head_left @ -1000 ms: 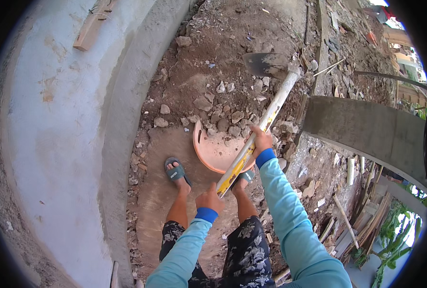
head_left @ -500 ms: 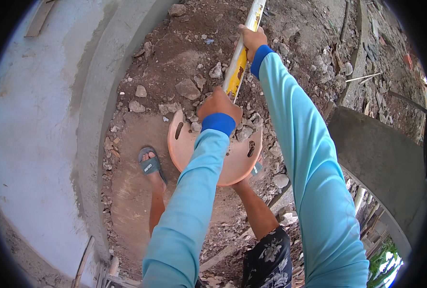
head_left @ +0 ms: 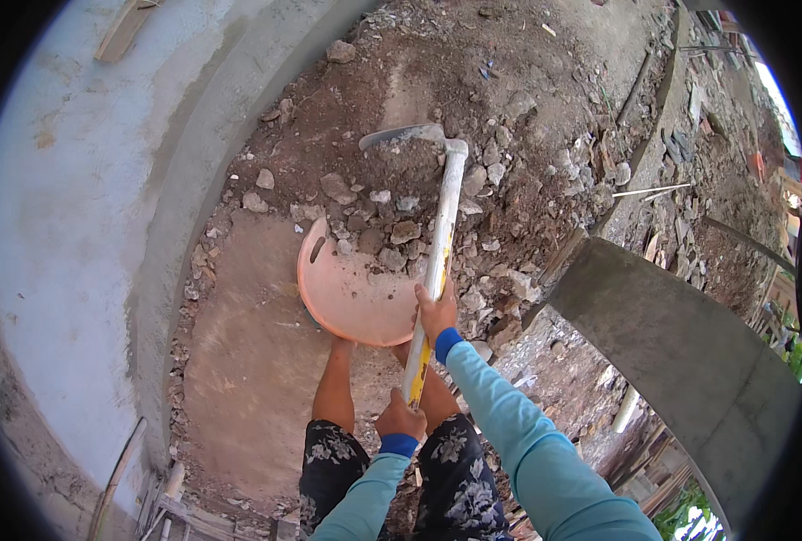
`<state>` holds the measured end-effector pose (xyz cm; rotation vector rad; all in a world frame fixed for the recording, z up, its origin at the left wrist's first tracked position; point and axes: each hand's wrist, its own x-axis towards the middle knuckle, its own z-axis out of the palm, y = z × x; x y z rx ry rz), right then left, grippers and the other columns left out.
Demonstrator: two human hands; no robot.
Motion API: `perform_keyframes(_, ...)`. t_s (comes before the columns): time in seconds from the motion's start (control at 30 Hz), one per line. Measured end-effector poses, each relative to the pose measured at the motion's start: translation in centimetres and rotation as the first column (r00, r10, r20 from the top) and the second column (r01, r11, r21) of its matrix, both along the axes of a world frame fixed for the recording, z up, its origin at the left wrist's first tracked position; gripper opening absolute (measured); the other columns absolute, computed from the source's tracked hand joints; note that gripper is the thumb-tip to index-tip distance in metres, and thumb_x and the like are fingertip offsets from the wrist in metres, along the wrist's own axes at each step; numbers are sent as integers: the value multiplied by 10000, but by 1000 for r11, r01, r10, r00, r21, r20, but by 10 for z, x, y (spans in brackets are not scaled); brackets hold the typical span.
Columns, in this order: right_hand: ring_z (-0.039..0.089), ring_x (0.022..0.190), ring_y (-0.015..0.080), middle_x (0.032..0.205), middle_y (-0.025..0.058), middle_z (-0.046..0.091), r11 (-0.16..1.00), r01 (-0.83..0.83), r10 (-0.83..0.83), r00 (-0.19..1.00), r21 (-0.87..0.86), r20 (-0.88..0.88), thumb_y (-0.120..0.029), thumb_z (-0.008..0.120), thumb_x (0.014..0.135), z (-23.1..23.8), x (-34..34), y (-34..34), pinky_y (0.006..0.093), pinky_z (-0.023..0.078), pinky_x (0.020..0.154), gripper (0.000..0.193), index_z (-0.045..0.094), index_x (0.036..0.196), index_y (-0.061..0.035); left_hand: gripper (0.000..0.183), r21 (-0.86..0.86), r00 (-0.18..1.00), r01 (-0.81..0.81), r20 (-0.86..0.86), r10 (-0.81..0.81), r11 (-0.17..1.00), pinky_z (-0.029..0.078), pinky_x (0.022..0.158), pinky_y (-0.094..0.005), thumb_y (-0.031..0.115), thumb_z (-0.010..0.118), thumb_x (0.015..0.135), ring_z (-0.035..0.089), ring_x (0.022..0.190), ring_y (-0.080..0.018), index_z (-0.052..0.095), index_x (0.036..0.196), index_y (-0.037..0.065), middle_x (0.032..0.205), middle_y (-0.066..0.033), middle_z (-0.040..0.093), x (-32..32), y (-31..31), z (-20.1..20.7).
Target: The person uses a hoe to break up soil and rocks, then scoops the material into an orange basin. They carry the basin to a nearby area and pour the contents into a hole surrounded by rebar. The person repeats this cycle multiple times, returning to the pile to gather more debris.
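Note:
I hold a long-handled hoe (head_left: 439, 234) with both hands. Its white and yellow handle runs from my lap up to a grey metal blade (head_left: 401, 137) resting on a heap of dirt and stones (head_left: 392, 216). My right hand (head_left: 436, 311) grips the handle at mid-length. My left hand (head_left: 400, 419) grips the handle's near end. A shallow orange pan (head_left: 347, 293) with a slot handle lies on the ground between my legs, its far edge against the rubble.
A curved grey concrete wall (head_left: 86, 225) rises on the left. A concrete slab (head_left: 680, 334) stands at the right. Loose stones, sticks and boards litter the dirt beyond. A bare packed-earth patch (head_left: 248, 361) lies left of my legs.
The hoe, raised high half a second ago, has swung down; its blade now rests on the rubble heap beyond the pan. Both hands have come lower and nearer my body.

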<state>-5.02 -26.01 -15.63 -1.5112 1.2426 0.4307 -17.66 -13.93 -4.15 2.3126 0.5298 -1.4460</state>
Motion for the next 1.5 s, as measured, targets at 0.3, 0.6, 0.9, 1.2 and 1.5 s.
perform_keyframes(0.3,579,499,187,762,85,563,990,96,-116,967,99,229,-186,669,884,17,58,3,338,487,420,440,420,1226,-64,465,-107,989,-14,143,29,994,529,663,-516,248,727,736,681,745,-382,486,1104,96,861,-181,691,49,25,-10)
perform_keyframes(0.6,564,496,242,682,102,526,968,164,-192,972,191,137,-166,612,901,-97,253,5,421,510,421,283,405,1079,-94,285,-77,919,84,393,-47,993,535,696,-491,117,635,779,684,791,-387,511,1025,39,825,-222,684,244,38,-88)
perform_keyframes(0.9,568,448,182,639,72,551,993,-52,62,994,108,-94,-196,678,862,-12,11,46,328,466,370,436,439,1194,-44,397,8,989,-111,-94,112,994,515,728,-533,194,651,790,677,801,-409,467,1111,52,898,-217,683,12,24,10)
perform_keyframes(1.2,676,757,269,974,219,659,962,-274,273,961,-15,-50,-263,708,817,97,-104,19,374,540,664,761,344,1418,29,544,-38,940,-233,-265,215,972,516,808,-505,284,679,716,665,880,-421,485,1166,48,959,-226,680,-115,-3,117)
perform_keyframes(1.5,565,507,179,753,102,574,927,-94,193,950,-364,245,-125,675,851,10,58,-70,335,481,415,498,407,1260,-32,477,-316,990,-132,9,143,939,515,782,-527,249,675,767,651,854,-440,497,1178,84,890,-241,680,61,-29,-5)
